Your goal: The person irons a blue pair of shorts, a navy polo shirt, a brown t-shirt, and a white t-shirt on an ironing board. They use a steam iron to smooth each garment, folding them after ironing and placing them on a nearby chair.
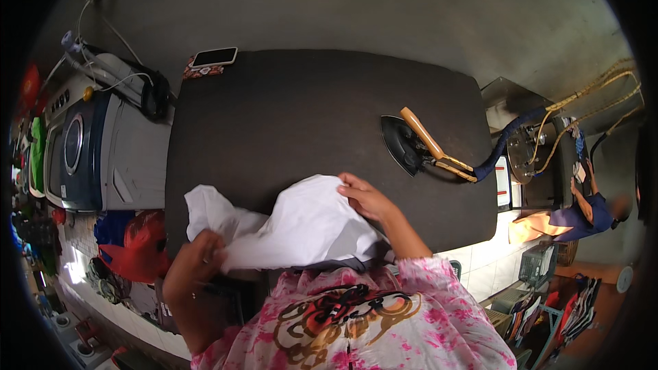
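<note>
A white cloth garment (308,216) hangs bunched between my two hands at the near edge of a dark padded ironing table (288,108). My left hand (205,254), slightly blurred, grips its lower left part. Pinched in my right hand (362,195) is the upper right edge of the same cloth. Some of the fabric rests on the table to the left. A steam iron (403,141) with a wooden handle lies on the table to the right, apart from both hands. The garment's exact kind cannot be made out.
A phone (214,57) lies on a patterned item at the far left corner. Yellow hoses (581,95) run from the iron to the right. A washing machine (77,149) and a red plastic bag (136,246) are at left. Another person (581,218) works at right, near hanging clothes (578,308).
</note>
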A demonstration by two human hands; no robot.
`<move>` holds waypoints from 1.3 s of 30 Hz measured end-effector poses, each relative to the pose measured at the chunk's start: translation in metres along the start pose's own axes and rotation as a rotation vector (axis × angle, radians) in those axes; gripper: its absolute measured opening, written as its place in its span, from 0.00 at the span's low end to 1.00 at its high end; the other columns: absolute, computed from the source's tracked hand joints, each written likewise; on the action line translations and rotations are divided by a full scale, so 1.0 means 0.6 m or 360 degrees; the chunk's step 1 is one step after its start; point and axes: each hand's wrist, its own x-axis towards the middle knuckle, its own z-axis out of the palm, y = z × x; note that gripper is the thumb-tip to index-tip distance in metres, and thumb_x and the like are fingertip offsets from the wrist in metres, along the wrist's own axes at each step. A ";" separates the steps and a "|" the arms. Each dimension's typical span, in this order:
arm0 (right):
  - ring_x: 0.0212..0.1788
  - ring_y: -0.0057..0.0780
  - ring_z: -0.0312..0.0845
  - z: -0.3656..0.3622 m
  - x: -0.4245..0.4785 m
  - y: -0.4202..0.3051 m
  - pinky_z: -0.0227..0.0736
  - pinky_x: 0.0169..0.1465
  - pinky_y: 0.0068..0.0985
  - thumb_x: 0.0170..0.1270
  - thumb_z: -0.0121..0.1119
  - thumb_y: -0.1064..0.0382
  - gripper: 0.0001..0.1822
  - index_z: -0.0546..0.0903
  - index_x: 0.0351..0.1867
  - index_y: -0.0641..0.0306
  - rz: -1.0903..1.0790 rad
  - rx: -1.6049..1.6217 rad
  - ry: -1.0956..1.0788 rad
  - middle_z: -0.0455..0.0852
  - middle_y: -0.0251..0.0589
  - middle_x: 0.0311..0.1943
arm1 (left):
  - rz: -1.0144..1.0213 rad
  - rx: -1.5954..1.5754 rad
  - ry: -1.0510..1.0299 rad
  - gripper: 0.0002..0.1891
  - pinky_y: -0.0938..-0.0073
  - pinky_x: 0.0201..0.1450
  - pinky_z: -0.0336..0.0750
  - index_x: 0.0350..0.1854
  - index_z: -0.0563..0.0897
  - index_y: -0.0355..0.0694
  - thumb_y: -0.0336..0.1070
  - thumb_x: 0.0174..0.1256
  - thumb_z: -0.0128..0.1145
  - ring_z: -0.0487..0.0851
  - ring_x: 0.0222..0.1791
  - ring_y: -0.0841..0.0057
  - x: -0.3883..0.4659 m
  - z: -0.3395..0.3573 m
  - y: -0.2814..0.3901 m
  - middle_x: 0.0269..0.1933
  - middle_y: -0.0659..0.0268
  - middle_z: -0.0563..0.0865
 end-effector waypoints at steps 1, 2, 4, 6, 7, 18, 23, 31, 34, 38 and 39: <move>0.59 0.28 0.81 0.005 -0.022 0.039 0.76 0.63 0.30 0.71 0.66 0.56 0.25 0.75 0.64 0.65 0.0024 0.0624 0.0019 0.84 0.37 0.56 | -0.0198 -0.0316 -0.0012 0.09 0.71 0.41 0.77 0.44 0.76 0.36 0.31 0.68 0.62 0.83 0.38 0.77 -0.038 -0.005 0.013 0.38 0.61 0.85; 0.56 0.21 0.79 0.021 -0.041 0.065 0.76 0.61 0.25 0.72 0.65 0.58 0.23 0.75 0.63 0.64 0.0054 0.0764 -0.0161 0.84 0.31 0.51 | -0.0138 -0.0370 0.0066 0.09 0.71 0.42 0.77 0.44 0.75 0.35 0.30 0.68 0.61 0.83 0.38 0.76 -0.064 -0.006 0.025 0.38 0.60 0.85; 0.54 0.15 0.78 0.065 -0.074 0.077 0.74 0.61 0.22 0.73 0.65 0.60 0.24 0.73 0.65 0.64 0.0305 0.0683 -0.0461 0.83 0.27 0.50 | -0.0014 -0.0475 0.0236 0.09 0.72 0.44 0.76 0.44 0.75 0.34 0.28 0.66 0.61 0.83 0.38 0.75 -0.098 0.004 0.044 0.38 0.59 0.85; 0.60 0.19 0.76 0.107 -0.093 0.061 0.70 0.67 0.23 0.71 0.66 0.61 0.30 0.71 0.71 0.67 0.0506 0.0338 -0.0864 0.81 0.32 0.60 | 0.0156 -0.0396 0.0341 0.09 0.76 0.45 0.75 0.43 0.75 0.34 0.27 0.65 0.60 0.82 0.38 0.77 -0.085 0.025 0.060 0.38 0.60 0.85; 0.61 0.19 0.75 0.117 -0.100 0.042 0.68 0.68 0.23 0.71 0.66 0.63 0.29 0.72 0.70 0.66 0.0491 0.0250 -0.0884 0.81 0.33 0.61 | 0.0234 -0.0354 0.0402 0.08 0.78 0.45 0.75 0.43 0.75 0.34 0.27 0.65 0.59 0.82 0.37 0.78 -0.077 0.033 0.066 0.38 0.60 0.85; 0.67 0.39 0.75 -0.016 -0.142 0.001 0.69 0.73 0.39 0.65 0.69 0.63 0.35 0.69 0.71 0.69 0.0098 0.1250 -0.0128 0.79 0.48 0.66 | 0.0264 -0.0035 0.0787 0.09 0.73 0.52 0.76 0.44 0.82 0.35 0.21 0.62 0.62 0.86 0.46 0.68 0.072 0.115 0.108 0.42 0.59 0.86; 0.70 0.42 0.73 0.015 -0.184 -0.041 0.65 0.75 0.42 0.64 0.67 0.68 0.38 0.64 0.74 0.74 -0.0098 0.1027 -0.0660 0.77 0.52 0.67 | 0.0503 -0.0225 0.1126 0.10 0.73 0.55 0.75 0.44 0.81 0.36 0.19 0.62 0.58 0.85 0.46 0.70 0.096 0.129 0.122 0.43 0.61 0.86; 0.60 0.29 0.78 -0.125 -0.096 -0.175 0.72 0.65 0.33 0.71 0.59 0.68 0.13 0.74 0.54 0.57 -0.1115 0.0363 0.0732 0.77 0.40 0.63 | 0.0143 -0.0071 0.0833 0.07 0.72 0.52 0.76 0.44 0.80 0.34 0.23 0.66 0.56 0.86 0.45 0.65 0.219 0.121 0.025 0.40 0.55 0.87; 0.52 0.22 0.78 -0.126 -0.094 -0.150 0.72 0.56 0.24 0.74 0.57 0.70 0.12 0.75 0.55 0.59 -0.1192 0.0264 0.1161 0.76 0.39 0.61 | -0.0039 0.0230 0.1054 0.09 0.68 0.53 0.77 0.45 0.80 0.34 0.22 0.62 0.57 0.88 0.48 0.59 0.229 0.106 -0.132 0.42 0.51 0.88; 0.49 0.20 0.77 -0.142 -0.096 -0.040 0.72 0.53 0.22 0.71 0.62 0.68 0.13 0.77 0.54 0.61 -0.0806 -0.0561 0.0766 0.79 0.37 0.53 | -0.0571 0.0340 0.0774 0.14 0.62 0.49 0.79 0.43 0.82 0.36 0.21 0.54 0.56 0.87 0.47 0.56 0.161 0.084 -0.252 0.42 0.51 0.87; 0.49 0.20 0.77 -0.130 -0.092 -0.019 0.72 0.53 0.22 0.69 0.65 0.66 0.14 0.78 0.54 0.62 -0.0542 -0.0765 0.0700 0.80 0.37 0.51 | -0.0949 0.0306 0.0550 0.16 0.60 0.49 0.78 0.46 0.82 0.38 0.22 0.53 0.56 0.86 0.50 0.57 0.154 0.081 -0.220 0.47 0.52 0.87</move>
